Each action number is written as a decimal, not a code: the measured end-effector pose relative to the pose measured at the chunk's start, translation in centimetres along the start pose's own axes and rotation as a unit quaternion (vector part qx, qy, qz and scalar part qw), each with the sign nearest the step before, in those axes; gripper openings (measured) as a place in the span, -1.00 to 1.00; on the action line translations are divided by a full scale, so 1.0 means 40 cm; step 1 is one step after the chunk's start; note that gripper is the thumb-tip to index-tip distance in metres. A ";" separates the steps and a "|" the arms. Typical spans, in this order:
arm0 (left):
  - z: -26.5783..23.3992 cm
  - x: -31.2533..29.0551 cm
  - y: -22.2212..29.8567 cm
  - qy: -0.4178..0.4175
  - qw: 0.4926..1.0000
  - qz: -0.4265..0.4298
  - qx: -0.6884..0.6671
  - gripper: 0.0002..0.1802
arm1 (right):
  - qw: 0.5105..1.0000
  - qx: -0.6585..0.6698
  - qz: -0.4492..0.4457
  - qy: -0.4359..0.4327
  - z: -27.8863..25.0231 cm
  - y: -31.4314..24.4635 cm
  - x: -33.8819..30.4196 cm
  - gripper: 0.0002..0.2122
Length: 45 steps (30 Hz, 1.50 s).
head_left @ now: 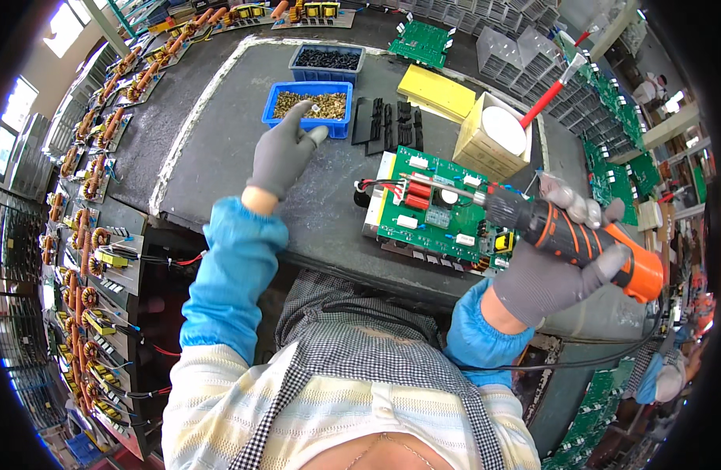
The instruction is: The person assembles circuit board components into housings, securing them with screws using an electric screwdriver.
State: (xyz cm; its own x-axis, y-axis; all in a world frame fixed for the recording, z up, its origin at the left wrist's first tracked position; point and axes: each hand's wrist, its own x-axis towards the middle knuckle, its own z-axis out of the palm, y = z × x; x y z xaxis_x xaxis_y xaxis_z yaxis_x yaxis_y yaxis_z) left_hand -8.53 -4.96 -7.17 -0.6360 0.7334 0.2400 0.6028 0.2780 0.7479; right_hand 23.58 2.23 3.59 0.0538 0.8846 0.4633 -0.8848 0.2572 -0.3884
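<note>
Left hand, grey glove, reaches to the near rim of the blue bin of small brass-coloured screws; fingers loosely open, thumb and forefinger tips at the bin edge, nothing held yet. Best to pinch a single screw cleanly, head up. Green circuit board lies on the dark mat, centre-right, apart from that hand. Right hand is wrapped tight around the orange-black electric screwdriver, bit lying over the board; keep it square to the hole.
</note>
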 end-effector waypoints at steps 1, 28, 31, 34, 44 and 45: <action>0.011 0.036 -0.034 0.001 0.997 0.041 0.065 -0.54 | 1.000 0.002 0.001 -0.002 -0.002 -0.002 0.001 -0.45; 0.194 0.196 0.113 -0.191 0.947 -0.073 0.248 -0.35 | 0.999 -0.019 -0.020 -0.038 -0.038 -0.084 -0.003 -0.30; 0.140 0.174 0.079 -0.200 0.945 -0.062 0.250 -0.36 | 0.999 -0.033 -0.040 -0.003 -0.042 -0.093 -0.010 -0.32; 0.102 0.135 0.005 -0.158 0.965 -0.039 0.204 -0.39 | 0.999 -0.037 -0.034 0.001 -0.040 -0.093 -0.010 -0.33; -0.104 -0.029 0.110 -0.172 0.923 -0.150 -0.310 -0.49 | 0.994 0.076 0.034 -0.068 -0.039 -0.100 -0.002 -0.57; -0.101 -0.051 0.131 -0.172 0.922 -0.151 -0.311 -0.49 | 0.996 0.052 0.027 -0.061 -0.029 -0.095 -0.005 -0.56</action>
State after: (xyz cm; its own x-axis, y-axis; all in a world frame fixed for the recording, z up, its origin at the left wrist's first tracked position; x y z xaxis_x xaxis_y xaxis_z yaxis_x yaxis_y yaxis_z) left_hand -6.02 -7.49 -1.23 -0.4755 0.8635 -0.1684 -0.0391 0.1704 0.9846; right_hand 27.48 1.53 4.04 -0.0469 0.8410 0.5390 -0.9281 0.1628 -0.3348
